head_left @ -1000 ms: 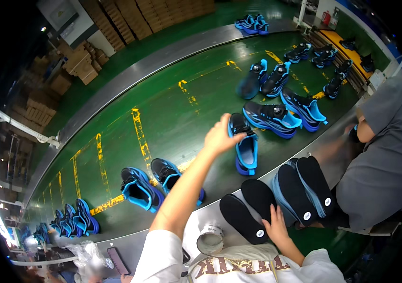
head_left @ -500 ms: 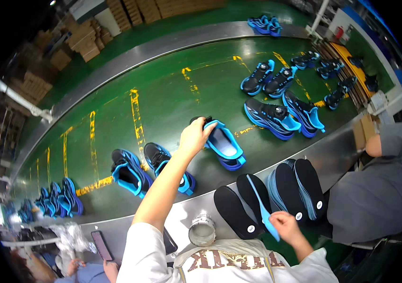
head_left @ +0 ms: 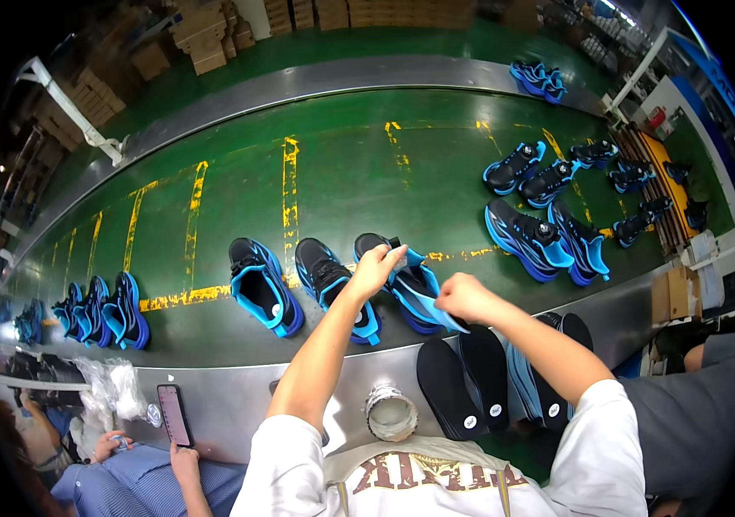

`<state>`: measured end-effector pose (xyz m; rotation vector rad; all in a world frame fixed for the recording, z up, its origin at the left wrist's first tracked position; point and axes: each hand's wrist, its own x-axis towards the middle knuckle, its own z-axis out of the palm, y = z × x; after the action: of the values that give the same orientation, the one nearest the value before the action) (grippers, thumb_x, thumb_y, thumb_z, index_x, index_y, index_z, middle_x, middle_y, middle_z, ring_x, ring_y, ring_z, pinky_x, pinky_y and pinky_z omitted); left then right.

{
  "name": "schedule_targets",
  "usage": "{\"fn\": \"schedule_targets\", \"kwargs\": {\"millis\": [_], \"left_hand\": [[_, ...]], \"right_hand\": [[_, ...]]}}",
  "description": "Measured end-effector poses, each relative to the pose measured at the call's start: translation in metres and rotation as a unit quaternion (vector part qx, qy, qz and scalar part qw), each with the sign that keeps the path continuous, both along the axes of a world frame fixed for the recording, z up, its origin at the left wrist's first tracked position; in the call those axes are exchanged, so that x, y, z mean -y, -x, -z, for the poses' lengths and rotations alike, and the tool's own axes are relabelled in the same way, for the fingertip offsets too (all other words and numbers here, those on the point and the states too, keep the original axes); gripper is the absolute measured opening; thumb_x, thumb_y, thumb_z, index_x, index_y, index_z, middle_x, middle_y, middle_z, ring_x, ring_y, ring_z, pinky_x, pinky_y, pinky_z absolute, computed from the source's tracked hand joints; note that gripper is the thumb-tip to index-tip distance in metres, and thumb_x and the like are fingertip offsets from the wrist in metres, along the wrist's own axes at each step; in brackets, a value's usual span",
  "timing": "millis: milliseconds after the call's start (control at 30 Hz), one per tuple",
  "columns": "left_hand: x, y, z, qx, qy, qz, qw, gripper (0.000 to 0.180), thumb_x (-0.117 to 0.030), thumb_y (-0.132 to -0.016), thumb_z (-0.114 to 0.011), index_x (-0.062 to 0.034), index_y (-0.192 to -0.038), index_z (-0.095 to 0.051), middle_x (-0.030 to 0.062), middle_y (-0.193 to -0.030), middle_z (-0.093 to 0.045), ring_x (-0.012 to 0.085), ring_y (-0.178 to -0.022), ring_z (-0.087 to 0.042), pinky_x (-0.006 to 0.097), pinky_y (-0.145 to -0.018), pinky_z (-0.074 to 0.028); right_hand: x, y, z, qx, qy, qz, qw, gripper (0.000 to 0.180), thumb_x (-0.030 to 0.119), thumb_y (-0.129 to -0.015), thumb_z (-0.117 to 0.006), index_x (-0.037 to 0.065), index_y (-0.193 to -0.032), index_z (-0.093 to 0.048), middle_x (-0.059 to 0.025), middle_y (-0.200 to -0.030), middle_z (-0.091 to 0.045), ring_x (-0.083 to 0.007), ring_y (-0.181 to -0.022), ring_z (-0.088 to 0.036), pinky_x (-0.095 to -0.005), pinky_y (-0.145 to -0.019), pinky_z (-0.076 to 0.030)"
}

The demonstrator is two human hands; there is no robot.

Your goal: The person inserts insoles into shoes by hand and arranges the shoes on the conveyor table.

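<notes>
So you've got the black-and-blue sneaker (head_left: 406, 280) sitting on the green conveyor belt (head_left: 341, 172), right at the near edge in front of you. Your left hand (head_left: 376, 269) is pinched shut on the collar at the shoe's opening, and your right hand (head_left: 462, 297) is closed around a blue insole (head_left: 432, 308) with its tip pointing into the shoe.

Handling-wise, I'd guess the sneaker is light, with a soft upper, so holding it by the collar makes sense since that keeps the mouth open. The sole is probably the only stiff bit. The insole looks thin and floppy; it's already bending in your grip, so holding it near the heel end and letting the toe lead seems the way to go. Nothing fragile here as far as I can tell.

No real bins in play. The spare insoles (head_left: 462, 379) just lie in a loose row on the steel bench (head_left: 238, 396) by your body, black side up, a couple showing blue. There's a roll of tape (head_left: 391, 414) beside them; its middle looks empty. More sneakers (head_left: 298, 284) stand in pairs along the belt.
</notes>
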<state>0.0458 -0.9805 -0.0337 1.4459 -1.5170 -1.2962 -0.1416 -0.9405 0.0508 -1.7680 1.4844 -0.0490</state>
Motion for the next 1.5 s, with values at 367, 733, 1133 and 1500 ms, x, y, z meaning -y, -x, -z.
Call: {"fn": "schedule_targets", "kwargs": {"millis": [367, 733, 1133, 1500], "left_hand": [[-0.003, 0.002, -0.004, 0.034, 0.022, -0.003, 0.999, 0.046, -0.042, -0.086, -0.05, 0.003, -0.077, -0.054, 0.0047, -0.064, -0.049, 0.0106, -0.065, -0.044, 0.027, -0.058, -0.038], [-0.001, 0.012, -0.003, 0.035, -0.047, -0.018, 0.998, 0.049, -0.045, -0.087, -0.047, 0.0032, -0.077, -0.053, 0.0044, -0.065, -0.049, 0.0113, -0.067, -0.045, 0.027, -0.061, -0.039], [-0.005, 0.011, -0.002, 0.095, -0.016, -0.016, 0.995, 0.051, -0.045, -0.089, -0.04, 0.0052, -0.084, -0.05, 0.0271, -0.079, -0.056, 0.0393, -0.081, -0.055, 0.039, -0.071, -0.042], [-0.003, 0.013, 0.008, 0.092, 0.12, -0.118, 0.981, 0.034, -0.027, -0.084, -0.055, 0.003, -0.097, -0.048, 0.0227, -0.094, -0.054, 0.0381, -0.087, -0.053, 0.039, -0.072, -0.042]], "right_hand": [[-0.024, -0.025, 0.026, -0.222, 0.187, -0.168, 0.942, 0.029, 0.022, -0.07, -0.06, -0.001, -0.089, -0.057, -0.0193, -0.096, -0.051, -0.0328, -0.091, -0.054, -0.0411, -0.073, -0.047], [0.0, -0.026, 0.072, -0.179, 0.173, -0.225, 0.942, 0.017, 0.007, -0.073, -0.052, -0.002, -0.081, -0.064, -0.02, -0.094, -0.055, -0.031, -0.087, -0.058, -0.0373, -0.073, -0.05], [0.026, -0.04, 0.099, -0.336, 0.064, -0.342, 0.875, 0.028, 0.019, -0.08, -0.048, 0.005, -0.099, -0.064, -0.0157, -0.104, -0.054, -0.0259, -0.097, -0.052, -0.0346, -0.08, -0.044], [0.041, -0.037, 0.111, -0.337, 0.093, -0.505, 0.789, 0.025, 0.019, -0.082, -0.046, 0.009, -0.093, -0.066, -0.0073, -0.101, -0.06, -0.0206, -0.098, -0.053, -0.0298, -0.088, -0.038]]}}
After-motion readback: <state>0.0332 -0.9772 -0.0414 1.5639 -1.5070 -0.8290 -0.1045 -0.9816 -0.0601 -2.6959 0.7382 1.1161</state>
